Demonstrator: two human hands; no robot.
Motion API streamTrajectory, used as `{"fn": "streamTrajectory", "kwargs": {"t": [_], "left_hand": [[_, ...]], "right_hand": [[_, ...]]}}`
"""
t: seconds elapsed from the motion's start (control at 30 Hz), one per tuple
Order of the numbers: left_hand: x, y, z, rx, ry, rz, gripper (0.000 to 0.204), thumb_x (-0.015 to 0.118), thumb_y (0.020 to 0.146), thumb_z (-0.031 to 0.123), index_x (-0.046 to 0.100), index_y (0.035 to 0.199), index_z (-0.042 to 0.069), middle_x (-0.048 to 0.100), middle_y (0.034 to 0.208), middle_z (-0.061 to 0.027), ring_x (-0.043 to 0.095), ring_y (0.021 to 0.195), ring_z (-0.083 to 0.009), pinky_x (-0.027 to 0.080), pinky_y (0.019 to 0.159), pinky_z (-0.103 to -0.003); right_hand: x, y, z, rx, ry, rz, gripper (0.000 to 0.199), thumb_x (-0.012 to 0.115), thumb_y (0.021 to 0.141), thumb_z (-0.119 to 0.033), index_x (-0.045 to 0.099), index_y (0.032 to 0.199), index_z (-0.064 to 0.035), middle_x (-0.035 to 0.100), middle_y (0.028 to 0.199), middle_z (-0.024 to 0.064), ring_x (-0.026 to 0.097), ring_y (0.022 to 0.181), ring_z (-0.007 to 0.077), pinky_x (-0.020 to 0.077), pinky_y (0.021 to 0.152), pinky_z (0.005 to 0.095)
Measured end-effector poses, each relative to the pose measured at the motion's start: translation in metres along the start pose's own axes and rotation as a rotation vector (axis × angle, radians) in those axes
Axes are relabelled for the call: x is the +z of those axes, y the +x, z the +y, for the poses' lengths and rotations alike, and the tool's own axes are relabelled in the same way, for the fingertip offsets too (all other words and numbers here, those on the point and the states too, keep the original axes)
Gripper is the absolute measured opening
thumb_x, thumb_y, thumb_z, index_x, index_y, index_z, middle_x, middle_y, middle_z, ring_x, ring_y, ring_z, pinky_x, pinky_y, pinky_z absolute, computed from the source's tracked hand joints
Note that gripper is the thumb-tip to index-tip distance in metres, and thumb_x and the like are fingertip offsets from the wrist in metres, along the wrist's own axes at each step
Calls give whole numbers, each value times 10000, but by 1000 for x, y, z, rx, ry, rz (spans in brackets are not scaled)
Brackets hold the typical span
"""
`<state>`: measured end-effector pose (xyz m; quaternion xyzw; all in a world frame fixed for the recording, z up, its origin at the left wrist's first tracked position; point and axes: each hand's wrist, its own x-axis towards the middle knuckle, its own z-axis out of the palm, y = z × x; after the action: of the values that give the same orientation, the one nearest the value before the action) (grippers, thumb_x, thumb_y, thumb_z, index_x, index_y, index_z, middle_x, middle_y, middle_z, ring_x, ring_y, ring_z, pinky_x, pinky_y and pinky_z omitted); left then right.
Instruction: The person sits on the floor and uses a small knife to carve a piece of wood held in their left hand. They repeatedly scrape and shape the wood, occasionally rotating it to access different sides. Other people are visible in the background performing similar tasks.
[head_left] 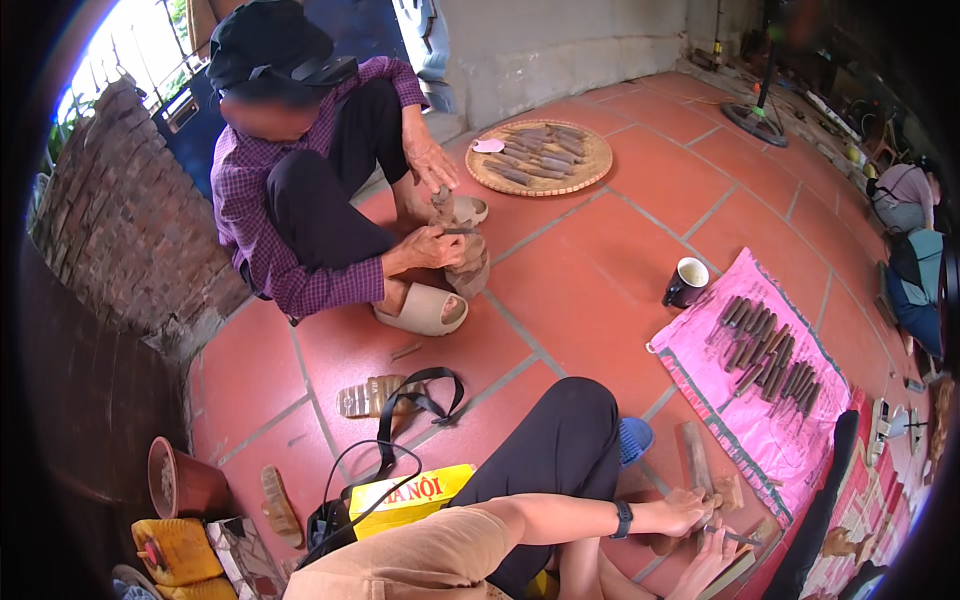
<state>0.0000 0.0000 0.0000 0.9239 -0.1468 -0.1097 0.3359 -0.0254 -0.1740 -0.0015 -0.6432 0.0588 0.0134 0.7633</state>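
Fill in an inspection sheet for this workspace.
Surface: red tile floor.
Job's things: dark sticks laid out on a pink sheet; wood at the hands.
Clutter: mug beside the sheet; loose sandals; pot.
Hands: left hand at the wood, right hand by a dark blade; grips unclear.
Cables: black cord looping near a strap.
Surroundings: co-worker opposite; wicker tray bearing more sticks; wall behind.
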Motion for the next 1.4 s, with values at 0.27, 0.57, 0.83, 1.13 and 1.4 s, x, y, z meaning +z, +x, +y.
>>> {"fn": "streamTrajectory", "kwargs": {"t": [0.27, 0.57, 0.83, 1.13, 1.4], "left_hand": [[-9, -23, 4, -32, -14, 72, 787, 702, 734, 104, 360, 1422, -68, 561, 1106, -221, 644, 931, -363, 564, 721, -421], [-10, -16, 0, -12, -47, 121, 758, 722, 710, 110, 410, 1371, -92, 588, 1057, -228, 642, 923, -355, 557, 705, -408], [-3, -11, -6, -43, -31, 82, 797, 816, 621, 114, 439, 1302, -58, 565, 1074, -234, 657, 909, -386, 559, 710, -436], [-11, -14, 0, -58, -68, 83, 783, 854, 612, 121, 459, 1261, -68, 566, 1089, -253, 647, 938, -387, 555, 723, -441], [-10, -15, -2, -49, -47, 69, 767, 836, 620, 115, 460, 1263, -67, 563, 1085, -258, 647, 924, -389, 557, 714, -439]], "right_hand": [[12, 10, 16, 82, 307, -110, 190, 611, 942, -50, 583, 1127, -17, 625, 1106, 112, 599, 1188, 298, 465, 1036, 371], [23, 23, 5, 77, 224, -17, 96, 560, 972, -18, 584, 1065, -15, 636, 1001, 78, 637, 1035, 201, 514, 925, 311], [33, 35, 6, -68, -275, -67, 60, 579, 942, 32, 568, 954, -26, 551, 852, -1, 531, 825, 79, 434, 762, 231], [34, 36, -1, 25, -174, 51, 58, 580, 940, 30, 561, 965, -19, 566, 854, 9, 534, 777, 82, 438, 695, 230], [23, 39, 18, -104, -301, -66, 62, 570, 956, 13, 546, 978, -39, 574, 862, 7, 564, 782, 88, 464, 698, 223]]}}
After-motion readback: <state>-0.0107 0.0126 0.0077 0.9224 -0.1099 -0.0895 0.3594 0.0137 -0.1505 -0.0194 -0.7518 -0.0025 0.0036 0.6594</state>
